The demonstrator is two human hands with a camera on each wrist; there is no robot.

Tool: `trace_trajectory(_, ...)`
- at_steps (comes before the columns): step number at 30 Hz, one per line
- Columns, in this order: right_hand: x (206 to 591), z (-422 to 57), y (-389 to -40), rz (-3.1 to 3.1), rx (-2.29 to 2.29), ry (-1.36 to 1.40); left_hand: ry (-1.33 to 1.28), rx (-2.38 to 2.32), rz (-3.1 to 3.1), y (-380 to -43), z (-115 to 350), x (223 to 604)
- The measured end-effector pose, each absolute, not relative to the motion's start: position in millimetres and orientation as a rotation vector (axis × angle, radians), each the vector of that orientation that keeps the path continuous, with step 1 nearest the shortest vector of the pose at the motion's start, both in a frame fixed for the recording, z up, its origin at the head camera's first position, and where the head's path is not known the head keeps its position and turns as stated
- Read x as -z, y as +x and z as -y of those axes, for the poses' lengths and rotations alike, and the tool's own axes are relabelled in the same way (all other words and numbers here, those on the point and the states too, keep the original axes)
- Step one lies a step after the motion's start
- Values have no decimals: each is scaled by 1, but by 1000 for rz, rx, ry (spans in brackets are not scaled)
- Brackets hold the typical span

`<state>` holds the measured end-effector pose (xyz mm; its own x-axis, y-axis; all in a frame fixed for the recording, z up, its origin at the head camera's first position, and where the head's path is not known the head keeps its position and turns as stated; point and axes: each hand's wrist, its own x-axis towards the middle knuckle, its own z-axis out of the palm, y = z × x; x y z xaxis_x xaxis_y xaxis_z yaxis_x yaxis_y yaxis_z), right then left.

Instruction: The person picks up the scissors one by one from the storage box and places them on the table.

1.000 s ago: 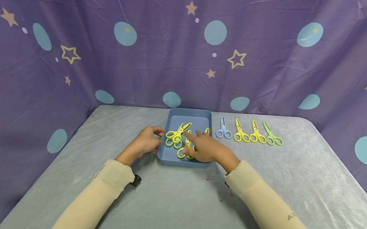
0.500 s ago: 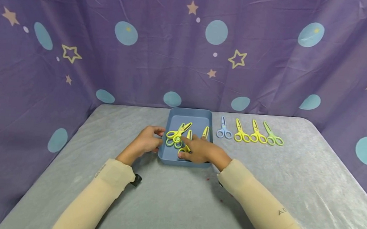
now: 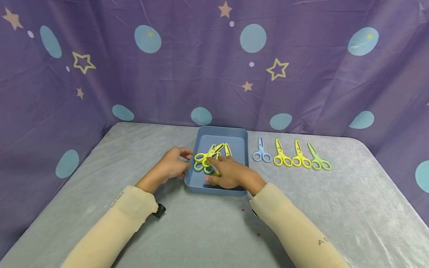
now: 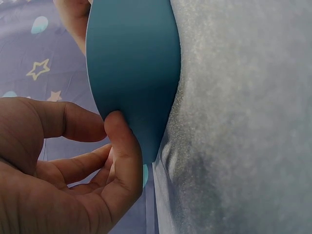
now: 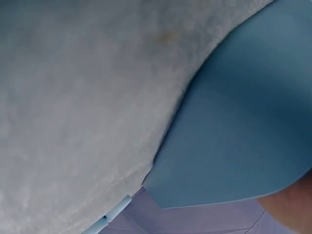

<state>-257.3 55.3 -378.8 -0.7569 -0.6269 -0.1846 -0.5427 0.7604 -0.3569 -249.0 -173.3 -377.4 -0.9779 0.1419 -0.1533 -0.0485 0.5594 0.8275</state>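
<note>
My left hand (image 3: 173, 163) is at the left side of a blue-grey plastic tray (image 3: 237, 138). In the left wrist view, the thumb and a finger of this hand (image 4: 83, 161) pinch the tray's rim (image 4: 136, 63). Reaching into the tray, my right hand (image 3: 230, 173) bends its thumb and fingers around yellow scissors (image 3: 216, 172), hiding most of them. Another pair of yellow-handled scissors (image 3: 228, 149) pokes out beyond the knuckles. Left of the right fingertips lie yellow scissors (image 3: 199, 158) crossed over green-handled scissors (image 3: 198, 166).
On the table right of the tray, a row holds blue scissors (image 3: 261, 155), two yellow scissors (image 3: 282, 159) and green scissors (image 3: 321, 163). A purple curtain (image 3: 190, 63) hangs behind the grey tablecloth (image 3: 197, 239). Small red specks (image 3: 259, 234) dot the cloth.
My right hand has lowered into the tray and slid left, closing around yellow scissors. The rightmost yellow pair has shifted left toward the others. My left hand stays at the rim.
</note>
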Motion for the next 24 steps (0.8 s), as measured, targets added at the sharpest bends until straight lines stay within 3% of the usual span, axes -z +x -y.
trace_trajectory(24, 376, -50, -261, -2983, 8, -676, 79, -1363, -2600, -247, 174, 375)
